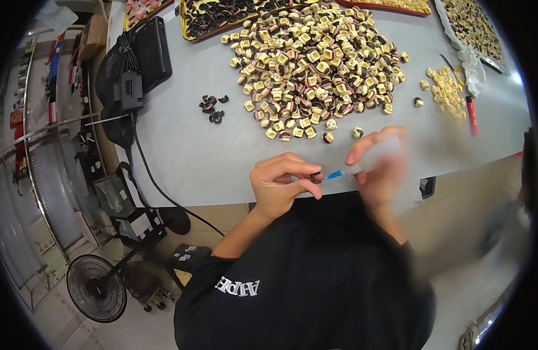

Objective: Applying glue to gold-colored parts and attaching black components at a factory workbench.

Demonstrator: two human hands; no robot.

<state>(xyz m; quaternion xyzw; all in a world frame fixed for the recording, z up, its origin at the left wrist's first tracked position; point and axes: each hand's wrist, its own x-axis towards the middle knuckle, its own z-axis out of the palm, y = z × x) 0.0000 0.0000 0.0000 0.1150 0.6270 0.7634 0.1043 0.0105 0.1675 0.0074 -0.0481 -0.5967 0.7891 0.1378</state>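
My left hand (279, 184) pinches a small dark round part (316, 177) between thumb and fingers, just above the table's near edge. My right hand (378, 163), blurred, holds a clear applicator bottle (371, 160) with a blue nozzle tip (334, 174). The tip touches the small part. Beyond the hands lies a big heap of small cream and dark parts (315, 64) on the grey table (193, 151).
A few dark ring parts (212, 108) lie left of the heap, a small cream pile (447, 93) and a red pen (471, 115) to the right. Yellow trays (222, 17) line the far edge. A black box with cable (142, 58) sits at left; a floor fan (97, 287) stands below.
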